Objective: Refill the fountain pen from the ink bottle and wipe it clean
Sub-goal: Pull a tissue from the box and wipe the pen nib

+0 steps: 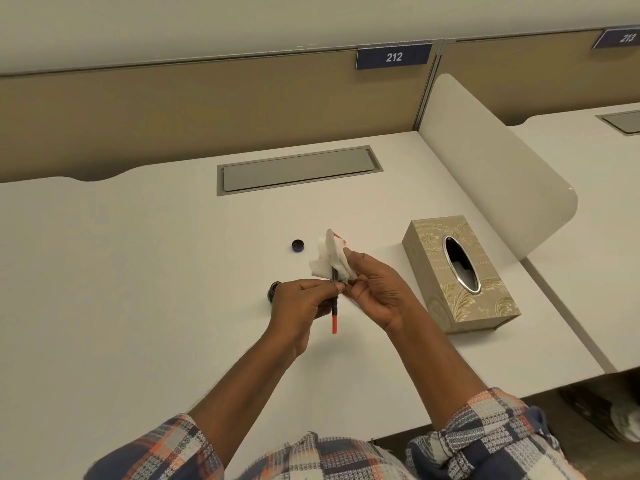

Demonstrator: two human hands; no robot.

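White desk (173,254) w/ beige partition behind. Left hand (304,303) pinches slim black fountain pen w/ red end (334,317) mid-barrel, long axis near vertical, nib end up. Right hand (374,289) clamps crumpled white tissue (330,259) round upper end, so wipe should run along the axis, upward. Small dark ink bottle (274,291) just behind left hand, its cap (298,245) off.

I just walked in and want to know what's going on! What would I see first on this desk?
Two hands in the middle: the left hand grips a pen with a bright red end, while the right hand presses a white tissue around its upper part. To the right sits a gold-patterned tissue box, and a small dark cap lies behind the hands.
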